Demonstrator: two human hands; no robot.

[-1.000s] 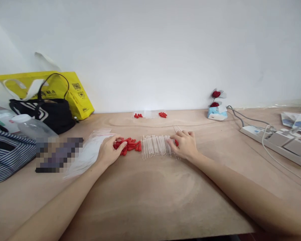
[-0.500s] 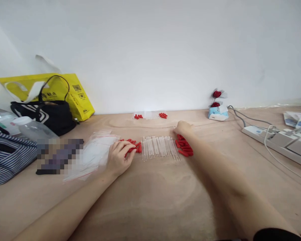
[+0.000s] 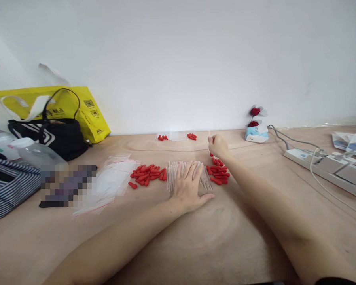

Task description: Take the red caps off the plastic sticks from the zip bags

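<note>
My left hand [image 3: 187,190] lies palm down with fingers spread across a row of thin clear glass tubes [image 3: 172,174], hiding the middle of the row. To its left is a pile of red rubber bulbs [image 3: 146,174], and to the right of the tubes sits a second pile of red rubber bulbs [image 3: 219,176]. Just beyond that second pile, my right hand [image 3: 218,145] is closed in a fist around a thin clear tube [image 3: 209,133], whose tip sticks up above the fingers. The rest of the tube is mostly hidden by the hand.
Clear zip bags [image 3: 114,178] lie to the left. Near the wall are a filled clear bag [image 3: 178,136] and a tissue pack [image 3: 256,133] with red flowers. A power strip [image 3: 329,166] with cables occupies the right. Yellow [image 3: 91,114] and black bags [image 3: 65,136] stand at left.
My left hand has left the left pile of red bulbs and moved right onto the row of tubes, fingers spread. My right hand has risen slightly away from the table, with a tube tip showing.
</note>
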